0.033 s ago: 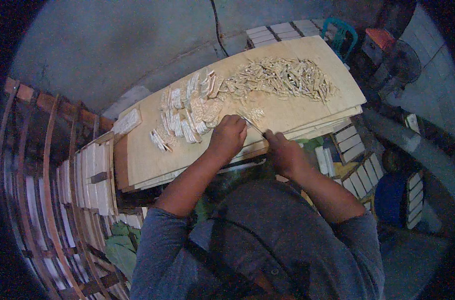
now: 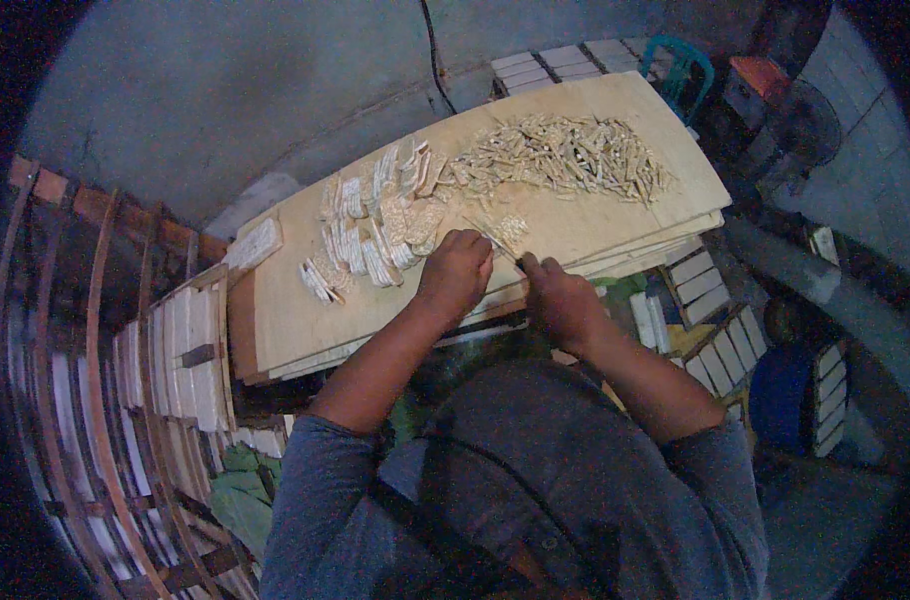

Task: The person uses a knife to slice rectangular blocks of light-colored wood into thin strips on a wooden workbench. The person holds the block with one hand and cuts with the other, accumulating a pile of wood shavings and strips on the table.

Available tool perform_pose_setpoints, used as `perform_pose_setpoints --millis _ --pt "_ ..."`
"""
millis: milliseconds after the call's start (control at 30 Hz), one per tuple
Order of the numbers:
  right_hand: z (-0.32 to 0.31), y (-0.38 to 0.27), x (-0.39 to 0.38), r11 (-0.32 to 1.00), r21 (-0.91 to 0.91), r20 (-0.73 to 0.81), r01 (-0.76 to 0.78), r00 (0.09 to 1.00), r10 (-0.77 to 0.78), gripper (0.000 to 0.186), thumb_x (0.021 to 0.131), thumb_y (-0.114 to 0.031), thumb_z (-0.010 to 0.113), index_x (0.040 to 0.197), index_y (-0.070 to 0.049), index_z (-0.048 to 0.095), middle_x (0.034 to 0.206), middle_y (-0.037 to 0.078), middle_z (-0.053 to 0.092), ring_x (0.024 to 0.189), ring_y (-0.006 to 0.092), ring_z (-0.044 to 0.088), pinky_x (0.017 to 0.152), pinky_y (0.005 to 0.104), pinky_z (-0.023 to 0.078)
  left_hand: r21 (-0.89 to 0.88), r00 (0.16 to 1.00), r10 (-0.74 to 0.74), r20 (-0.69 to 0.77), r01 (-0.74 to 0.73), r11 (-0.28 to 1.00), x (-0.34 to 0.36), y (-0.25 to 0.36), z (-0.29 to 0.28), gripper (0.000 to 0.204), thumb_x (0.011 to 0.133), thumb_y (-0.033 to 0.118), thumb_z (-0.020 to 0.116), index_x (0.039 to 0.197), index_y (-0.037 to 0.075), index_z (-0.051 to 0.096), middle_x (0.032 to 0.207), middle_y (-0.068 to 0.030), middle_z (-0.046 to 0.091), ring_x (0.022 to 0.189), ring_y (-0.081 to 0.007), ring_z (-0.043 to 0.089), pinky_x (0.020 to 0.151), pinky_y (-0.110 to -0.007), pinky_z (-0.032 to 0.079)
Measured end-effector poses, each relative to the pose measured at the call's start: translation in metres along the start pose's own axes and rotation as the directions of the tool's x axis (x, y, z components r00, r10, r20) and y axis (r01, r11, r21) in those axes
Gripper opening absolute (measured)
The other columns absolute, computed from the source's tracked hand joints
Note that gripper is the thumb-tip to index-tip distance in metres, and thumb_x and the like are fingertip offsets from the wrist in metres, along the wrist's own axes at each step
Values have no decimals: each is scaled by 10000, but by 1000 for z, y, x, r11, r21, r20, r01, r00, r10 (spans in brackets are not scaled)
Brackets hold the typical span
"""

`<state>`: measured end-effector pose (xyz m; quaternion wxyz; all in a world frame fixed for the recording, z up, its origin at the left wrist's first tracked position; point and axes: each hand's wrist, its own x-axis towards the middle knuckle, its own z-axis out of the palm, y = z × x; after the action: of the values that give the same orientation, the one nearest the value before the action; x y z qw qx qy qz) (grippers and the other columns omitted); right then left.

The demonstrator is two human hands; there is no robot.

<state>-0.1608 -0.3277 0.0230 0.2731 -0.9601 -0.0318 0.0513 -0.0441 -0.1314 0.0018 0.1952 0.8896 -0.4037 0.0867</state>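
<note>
My left hand (image 2: pixel 458 268) is closed at the near middle of the pale board (image 2: pixel 675 185), its fingertips beside a thin tool; what they hold is hidden. My right hand (image 2: pixel 560 300) grips that thin tool (image 2: pixel 505 248), which looks like a blade and angles up-left toward my left fingers. Bundles of pale flat slats (image 2: pixel 370 250) lie in rows left of my hands, some with a patterned face. A heap of loose small pieces (image 2: pixel 575 160) covers the back right of the board. A small scatter of pale bits (image 2: pixel 513 228) lies just beyond the tool.
Wooden racks (image 2: pixel 100 380) with pale panels stand at the left. Trays of pale bars (image 2: pixel 725 355) sit lower right, near a blue round container (image 2: pixel 780 400). Behind are a wall (image 2: pixel 225 90), a teal chair (image 2: pixel 680 70) and a red-topped object (image 2: pixel 758 80).
My right hand and the tool in it have shifted slightly left, toward my left hand. My left hand stays in place.
</note>
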Motion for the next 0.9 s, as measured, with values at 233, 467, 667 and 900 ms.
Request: perform_pose_setpoints --millis 233,467,667,900 --pt "26 23 -19 998 51 -14 -36 999 37 518 924 -136 650 1414 -46 508 1139 252 670 946 488 708 798 580 580 -43 999 -5 -42 3 999 -4 -8 5 151 901 108 714 1024 23 729 1000 -151 669 1015 -375 643 870 -476 561" --pt "-11 50 6 993 65 -237 -100 965 113 463 905 -91 659 1360 -17 611 1087 264 699 999 459 702 842 525 572 -127 990 -131 45 136 982 -11 -5 1 396 868 113 736 1244 38 638 1285 -218 593 1175 -430 603 1000 -496 531" --pt "-21 45 -29 990 92 -145 -104 983 117 457 931 -89 631 1382 -17 623 1096 266 711 1000 456 705 863 515 577 -158 993 -117 -18 112 981 -16 -26 17 470 861 94 729 1288 -2 556 1257 -246 568 1191 -461 579 1039 -513 498" --pt "-2 78 -18 984 176 -97 2 995 16 399 958 -215 674 1325 -59 673 1148 270 727 1023 474 713 923 534 569 -176 977 -214 16 213 961 -27 -34 8 443 858 104 731 1247 -10 552 1209 -246 566 1142 -460 580 1008 -508 500"
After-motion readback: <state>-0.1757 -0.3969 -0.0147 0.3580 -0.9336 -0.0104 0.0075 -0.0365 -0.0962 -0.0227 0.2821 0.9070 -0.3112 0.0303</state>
